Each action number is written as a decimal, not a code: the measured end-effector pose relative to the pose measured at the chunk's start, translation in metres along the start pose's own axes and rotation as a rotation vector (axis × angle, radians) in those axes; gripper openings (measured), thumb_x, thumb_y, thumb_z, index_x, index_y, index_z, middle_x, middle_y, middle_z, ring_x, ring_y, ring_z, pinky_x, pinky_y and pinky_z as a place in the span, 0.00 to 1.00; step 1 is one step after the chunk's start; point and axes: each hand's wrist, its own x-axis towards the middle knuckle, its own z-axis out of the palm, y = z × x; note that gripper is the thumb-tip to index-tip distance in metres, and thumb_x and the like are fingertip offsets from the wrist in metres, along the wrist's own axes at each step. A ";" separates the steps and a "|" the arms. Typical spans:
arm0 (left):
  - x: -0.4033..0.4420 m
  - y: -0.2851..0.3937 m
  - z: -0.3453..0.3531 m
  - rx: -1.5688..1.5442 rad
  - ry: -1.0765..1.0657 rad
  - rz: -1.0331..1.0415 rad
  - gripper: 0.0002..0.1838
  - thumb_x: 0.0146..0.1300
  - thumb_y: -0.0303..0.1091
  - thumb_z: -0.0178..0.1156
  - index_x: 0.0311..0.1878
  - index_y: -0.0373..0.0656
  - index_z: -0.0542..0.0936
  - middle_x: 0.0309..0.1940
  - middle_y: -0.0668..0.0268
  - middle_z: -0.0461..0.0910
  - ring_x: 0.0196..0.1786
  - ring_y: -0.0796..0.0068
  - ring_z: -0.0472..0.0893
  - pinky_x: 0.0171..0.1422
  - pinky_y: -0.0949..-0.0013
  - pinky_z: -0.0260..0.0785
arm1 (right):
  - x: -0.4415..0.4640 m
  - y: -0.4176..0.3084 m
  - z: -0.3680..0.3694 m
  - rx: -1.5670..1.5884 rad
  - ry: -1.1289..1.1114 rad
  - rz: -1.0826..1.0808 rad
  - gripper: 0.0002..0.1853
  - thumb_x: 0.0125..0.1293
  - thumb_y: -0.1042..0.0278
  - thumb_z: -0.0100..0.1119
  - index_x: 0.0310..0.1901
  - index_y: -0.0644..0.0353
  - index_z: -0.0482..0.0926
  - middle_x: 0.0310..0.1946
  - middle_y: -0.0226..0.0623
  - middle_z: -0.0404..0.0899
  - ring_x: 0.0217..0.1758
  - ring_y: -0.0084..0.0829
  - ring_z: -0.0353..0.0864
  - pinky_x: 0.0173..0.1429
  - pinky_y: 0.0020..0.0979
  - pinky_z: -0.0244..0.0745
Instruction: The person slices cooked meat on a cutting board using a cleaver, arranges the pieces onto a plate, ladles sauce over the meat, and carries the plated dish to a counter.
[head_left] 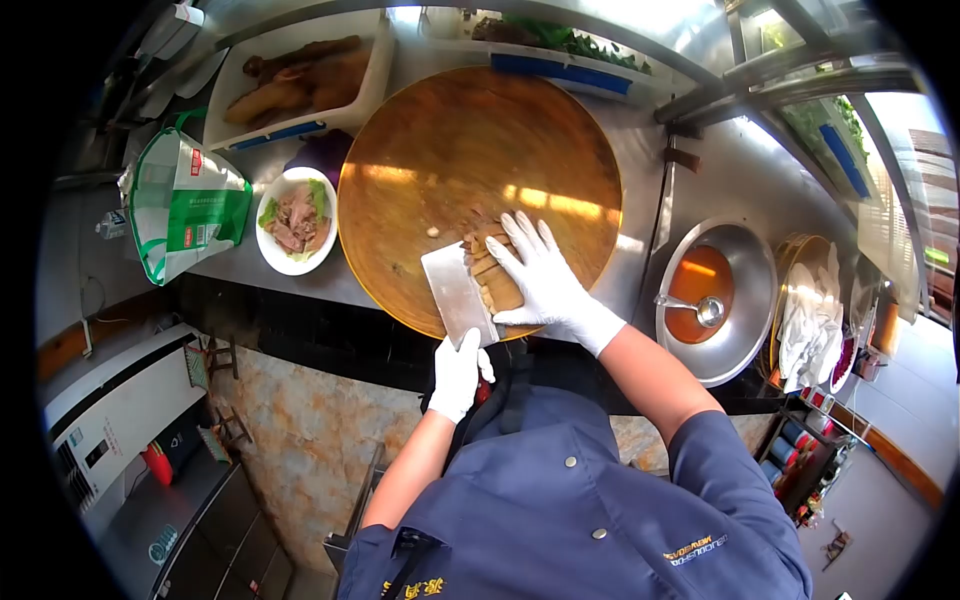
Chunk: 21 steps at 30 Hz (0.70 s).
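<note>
My left hand (pixel 458 380), in a white glove, is closed on the handle of a cleaver (pixel 456 285). Its broad blade lies over the near part of a large round wooden chopping board (pixel 450 150), alongside a piece of brown meat (pixel 503 290). Cut pieces show at the meat's far end, and a small pale bit (pixel 433 232) sits apart on the board. My right hand (pixel 548 285), gloved too, rests flat on the meat with fingers spread and covers part of it.
Left of the board stand a white bowl of sliced meat and greens (pixel 264 245), a green-and-white bag (pixel 205 205) and a tub of large meat pieces (pixel 370 85). To the right, a metal basin (pixel 745 340) holds reddish liquid and a ladle (pixel 709 311). White cloth (pixel 808 320) lies beyond.
</note>
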 end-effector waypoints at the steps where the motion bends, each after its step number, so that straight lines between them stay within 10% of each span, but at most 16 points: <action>1: -0.001 0.000 0.005 0.023 -0.008 -0.003 0.10 0.79 0.37 0.57 0.48 0.40 0.75 0.18 0.67 0.74 0.15 0.74 0.73 0.19 0.67 0.69 | 0.000 0.007 0.000 0.035 0.002 -0.019 0.57 0.47 0.38 0.77 0.78 0.54 0.64 0.82 0.57 0.52 0.86 0.60 0.47 0.87 0.58 0.41; 14: 0.006 0.027 0.000 0.210 -0.018 -0.007 0.10 0.78 0.38 0.58 0.44 0.41 0.76 0.18 0.67 0.74 0.16 0.75 0.73 0.22 0.68 0.69 | -0.008 0.040 -0.007 0.101 0.017 -0.250 0.51 0.58 0.37 0.68 0.78 0.56 0.64 0.80 0.60 0.55 0.84 0.62 0.52 0.87 0.54 0.46; 21: 0.004 0.013 0.026 0.141 0.005 0.010 0.10 0.79 0.38 0.57 0.48 0.39 0.76 0.19 0.66 0.74 0.16 0.75 0.73 0.21 0.68 0.70 | -0.001 0.005 0.016 0.062 0.164 0.029 0.46 0.61 0.38 0.66 0.76 0.56 0.68 0.78 0.58 0.60 0.83 0.60 0.54 0.86 0.56 0.47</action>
